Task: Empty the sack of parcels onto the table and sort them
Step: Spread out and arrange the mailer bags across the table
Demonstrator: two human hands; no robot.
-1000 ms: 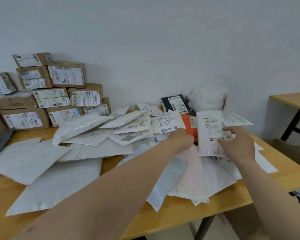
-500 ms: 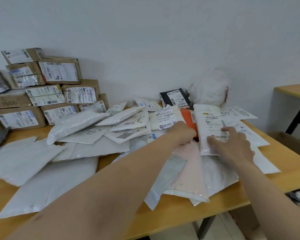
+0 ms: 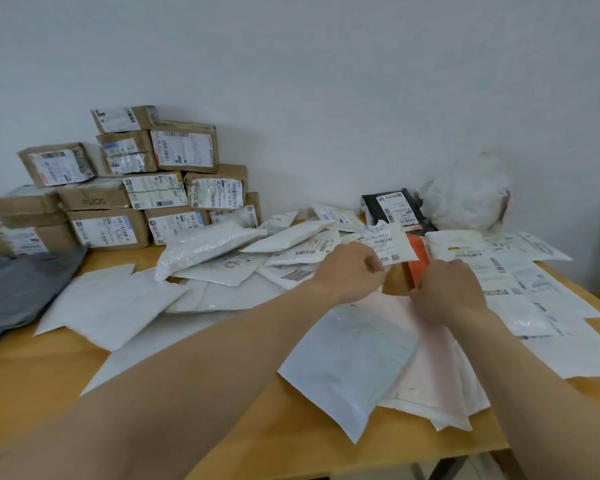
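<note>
The wooden bench (image 3: 32, 375) carries stacked cardboard boxes (image 3: 174, 188) at its back left, with white mailers (image 3: 118, 306) strewn across it. The left hand (image 3: 350, 271) pinches a labelled cream parcel (image 3: 392, 245) above the pile. The right hand (image 3: 447, 292) is at an orange parcel (image 3: 417, 251); I cannot tell whether its fingers grip.

I saw a light wooden table (image 3: 32, 375) carrying flat white plastic mailer bags (image 3: 111, 306) across its middle, stacked brown cardboard boxes (image 3: 108, 230) at back left, and a grey plastic bag (image 3: 25, 285) at left.
</note>
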